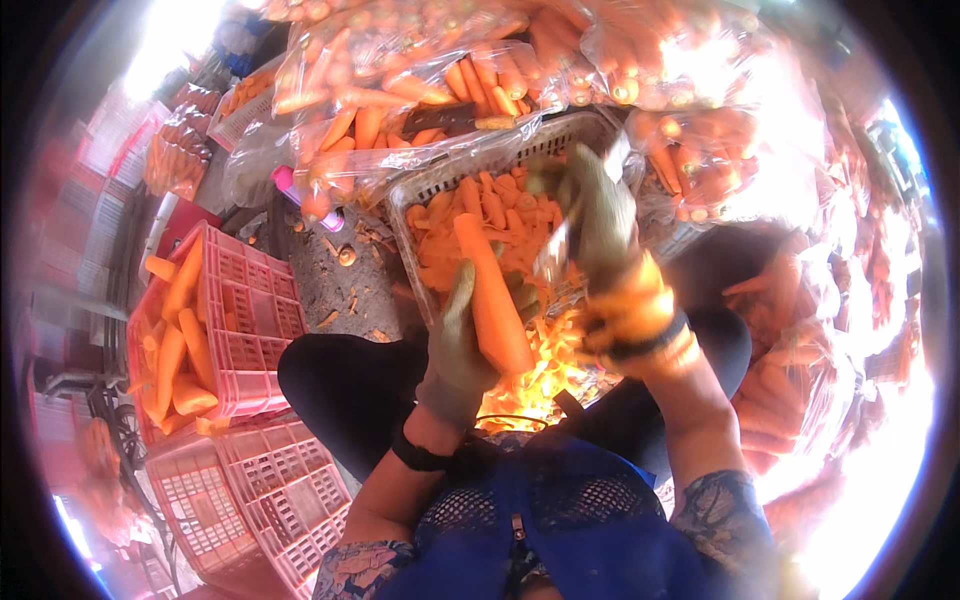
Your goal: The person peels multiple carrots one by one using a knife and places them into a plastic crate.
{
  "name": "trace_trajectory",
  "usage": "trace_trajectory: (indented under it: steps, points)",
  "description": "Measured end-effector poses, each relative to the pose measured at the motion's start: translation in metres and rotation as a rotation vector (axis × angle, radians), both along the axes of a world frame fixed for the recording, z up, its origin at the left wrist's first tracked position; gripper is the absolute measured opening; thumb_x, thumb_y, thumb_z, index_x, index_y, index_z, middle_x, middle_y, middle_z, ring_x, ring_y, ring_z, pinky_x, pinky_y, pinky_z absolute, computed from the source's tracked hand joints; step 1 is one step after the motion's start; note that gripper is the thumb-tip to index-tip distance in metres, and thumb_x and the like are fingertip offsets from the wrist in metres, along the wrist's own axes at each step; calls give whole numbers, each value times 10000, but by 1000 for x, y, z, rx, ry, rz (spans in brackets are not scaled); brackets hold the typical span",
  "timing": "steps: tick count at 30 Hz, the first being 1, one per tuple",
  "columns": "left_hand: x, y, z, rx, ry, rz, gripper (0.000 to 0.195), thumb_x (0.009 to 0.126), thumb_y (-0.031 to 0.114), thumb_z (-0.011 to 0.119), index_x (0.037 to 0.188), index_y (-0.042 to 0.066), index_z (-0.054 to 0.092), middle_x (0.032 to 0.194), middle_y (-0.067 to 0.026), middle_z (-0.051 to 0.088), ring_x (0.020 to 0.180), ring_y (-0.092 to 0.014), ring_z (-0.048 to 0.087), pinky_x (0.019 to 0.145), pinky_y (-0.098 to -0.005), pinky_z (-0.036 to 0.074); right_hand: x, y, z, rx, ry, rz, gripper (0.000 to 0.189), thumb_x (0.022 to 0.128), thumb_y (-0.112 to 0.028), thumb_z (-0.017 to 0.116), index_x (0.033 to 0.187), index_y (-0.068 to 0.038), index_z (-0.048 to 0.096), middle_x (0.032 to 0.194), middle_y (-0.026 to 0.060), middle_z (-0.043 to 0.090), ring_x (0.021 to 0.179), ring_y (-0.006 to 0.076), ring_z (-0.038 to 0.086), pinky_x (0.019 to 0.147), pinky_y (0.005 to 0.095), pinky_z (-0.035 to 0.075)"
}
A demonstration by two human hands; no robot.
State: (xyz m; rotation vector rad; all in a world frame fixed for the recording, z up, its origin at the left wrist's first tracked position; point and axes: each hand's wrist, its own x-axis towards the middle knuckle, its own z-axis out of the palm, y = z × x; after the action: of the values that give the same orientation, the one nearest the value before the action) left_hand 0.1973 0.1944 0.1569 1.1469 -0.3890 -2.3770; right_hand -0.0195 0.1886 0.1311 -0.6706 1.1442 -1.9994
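My left hand, in a pale work glove, grips a large, smooth orange carrot that points up and away from me. Beside it, my right hand is gloved too and curled, blurred by motion. A pale, shiny tool, too smeared to name exactly, shows at this hand's left side; the fingers seem closed on it. Both hands are over the near part of a grey plastic crate that holds carrots and orange scraps. Brightly lit carrot peelings lie between my legs.
Clear plastic bags of carrots are piled beyond the crate, with more bagged carrots on the right. At left, a pink plastic crate holds carrots, beside another pink crate. Scraps litter the ground near a pink-and-white cylindrical object.
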Motion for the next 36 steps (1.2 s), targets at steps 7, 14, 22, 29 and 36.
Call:
trace_trajectory:
  steps: [7, 14, 22, 29, 36]
  points:
    - [-14, 9, -52, 32, 428, 0, 560, 1150, 528, 456, 1510, 111, 555, 1341, -105, 650, 1197, -239, 639, 1072, -414, 515, 89, 63, 43, 299, -20, 150, 425, 1108, -315, 558, 1087, 53, 770, 858, 83, 743, 806, 131, 642, 750, 287, 487]
    - [9, 29, -23, -320, 401, -274, 639, 1151, 509, 474, 1619, 77, 435, 1317, -122, 676, 1081, -217, 713, 920, -404, 634, -15, -58, -8, -85, -170, -132, 338, 1039, -330, 703, 966, -4, 648, 1115, 179, 738, 1089, 323, 717, 939, 440, 548]
    - [10, 3, -48, -245, 447, -101, 631, 1158, 531, 435, 1558, 46, 495, 1384, -111, 662, 1210, -254, 680, 1069, -445, 558, 57, 63, 48, 231, -53, 157, 487, 1105, -374, 556, 1106, 80, 733, 937, 138, 748, 869, 190, 669, 803, 351, 511]
    - [6, 33, -31, -685, 273, -206, 568, 1182, 441, 429, 1597, 54, 456, 1470, -90, 619, 1269, -202, 642, 1092, -390, 531, 53, 3, 11, 171, 13, 23, 370, 1055, -347, 653, 989, -6, 777, 853, 46, 750, 762, 125, 617, 714, 316, 480]
    - [17, 14, -27, -376, 587, -145, 545, 1174, 428, 437, 1567, 54, 491, 1374, -124, 669, 1209, -249, 672, 992, -370, 581, -37, -27, -13, -114, -57, -81, 415, 1095, -356, 581, 1037, 35, 708, 1012, 171, 746, 947, 267, 710, 914, 392, 532]
